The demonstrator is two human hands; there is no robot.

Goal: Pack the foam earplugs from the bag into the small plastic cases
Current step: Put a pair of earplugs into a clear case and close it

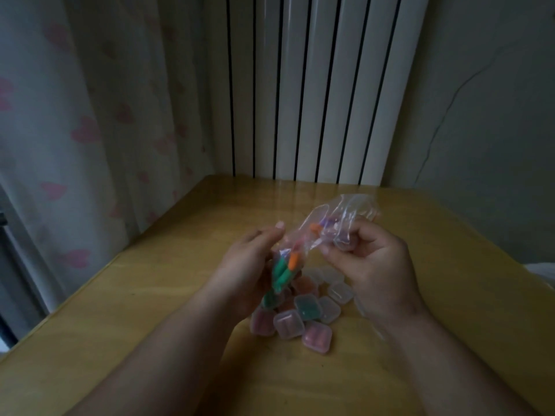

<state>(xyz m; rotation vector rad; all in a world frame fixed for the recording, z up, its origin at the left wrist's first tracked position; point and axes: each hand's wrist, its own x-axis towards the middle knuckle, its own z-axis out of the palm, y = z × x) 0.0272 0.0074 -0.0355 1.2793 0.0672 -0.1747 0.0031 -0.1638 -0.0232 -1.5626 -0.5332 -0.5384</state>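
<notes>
Earplugs [283, 271], green and orange, lie bunched in the lower end of the clear bag [345, 211]. We hold that bag in the air above the wooden table [150, 295]. Our left hand [249, 265] grips the full end, with the fingers curled round the plastic. Between and below our hands, the small plastic cases [303, 313] sit heaped on the table, some tinted with colour inside, others clear. Our right hand [375, 265] pinches the bag's upper end, where one orange plug and a purple one show. It may also hold a clear case against the fingers, though we cannot tell for sure.

The step in hand looks like working a plug out towards the mouth. To do it well, we judge we should squeeze gently from the left and bring out only a pair at a time. We should do this low over the pile, since light foam could bounce away.
</notes>
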